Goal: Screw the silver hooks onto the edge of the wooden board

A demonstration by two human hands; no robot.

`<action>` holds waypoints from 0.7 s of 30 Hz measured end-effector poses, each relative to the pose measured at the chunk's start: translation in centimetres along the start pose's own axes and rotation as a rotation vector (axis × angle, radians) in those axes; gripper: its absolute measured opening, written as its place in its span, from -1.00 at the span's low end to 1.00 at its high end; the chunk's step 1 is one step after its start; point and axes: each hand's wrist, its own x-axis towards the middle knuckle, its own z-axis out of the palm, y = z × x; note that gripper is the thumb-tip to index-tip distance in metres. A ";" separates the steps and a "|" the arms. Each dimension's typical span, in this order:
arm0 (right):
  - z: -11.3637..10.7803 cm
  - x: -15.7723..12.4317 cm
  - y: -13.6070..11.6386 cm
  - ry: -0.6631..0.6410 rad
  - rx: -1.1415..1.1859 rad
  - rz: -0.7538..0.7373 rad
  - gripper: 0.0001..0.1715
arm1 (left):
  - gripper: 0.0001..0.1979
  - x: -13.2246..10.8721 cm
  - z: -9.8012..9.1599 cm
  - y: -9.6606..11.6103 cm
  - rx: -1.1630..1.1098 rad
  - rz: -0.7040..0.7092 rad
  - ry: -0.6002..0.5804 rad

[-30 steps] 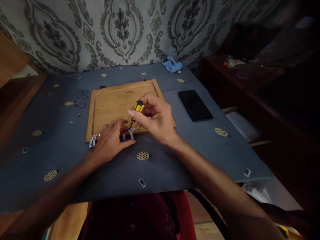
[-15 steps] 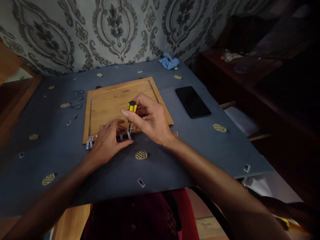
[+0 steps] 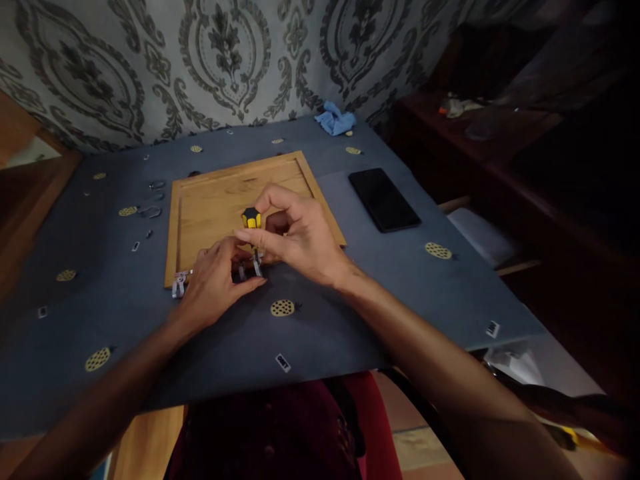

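A wooden cabinet door panel [image 3: 215, 200] with a raised rim lies flat on the table. My right hand [image 3: 310, 237] grips a short yellow-and-black screwdriver [image 3: 252, 219] between thumb and fingers. Its shaft points down at a metal cabinet hinge [image 3: 257, 265] on the panel's near edge. Around that hinge curl the thumb and fingers of my left hand [image 3: 213, 280], steadying it; part of it is hidden behind them. A second hinge [image 3: 179, 285] sits at the panel's near left corner, beside my left hand.
A black phone [image 3: 384, 199] lies right of the panel, and a crumpled blue cloth [image 3: 336, 120] is at the back. Several small metal rings or clips [image 3: 151, 211] rest to the left. The table's blue cover [image 3: 340, 333] is printed with pineapples. Dark red furniture [image 3: 480, 160] stands at the right.
The screwdriver's handle has tipped to the left and toward me, and my right fingers have shifted with it. My left hand stays at the hinge. The view has moved slightly.
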 end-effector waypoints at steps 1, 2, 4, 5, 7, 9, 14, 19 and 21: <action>0.1 0.0 0.1 0.021 0.007 0.015 -0.64 | -0.53 0.0 0.1 -0.1 -0.002 0.004 0.002; 0.2 -0.1 0.1 0.032 0.017 0.024 -0.61 | -0.53 0.0 0.1 -0.2 0.001 0.007 0.005; 0.2 -0.1 0.0 0.026 0.043 0.014 -0.62 | -0.54 -0.1 0.2 -0.3 0.019 0.010 0.018; 0.1 -0.1 -0.1 0.008 0.047 0.001 -0.65 | -0.55 -0.1 0.3 -0.3 0.029 0.010 0.024; -0.1 0.0 -0.3 -0.056 0.037 -0.026 -0.74 | -0.55 -0.1 0.2 -0.3 0.039 0.008 0.029; -0.3 -0.1 -0.4 -0.109 0.025 -0.037 -0.82 | -0.53 -0.1 0.2 -0.1 0.029 0.006 0.017; 0.3 -0.6 0.2 0.109 -0.113 -0.100 -0.62 | -0.52 0.0 0.0 0.0 -0.018 -0.014 -0.008; 0.6 -0.9 0.5 0.406 -0.181 -0.185 -0.65 | -0.40 0.0 0.1 -0.1 -0.093 -0.067 -0.027; 0.3 -1.0 0.5 0.408 -0.194 -0.194 -0.69 | -0.39 0.0 0.1 -0.1 -0.092 -0.071 -0.022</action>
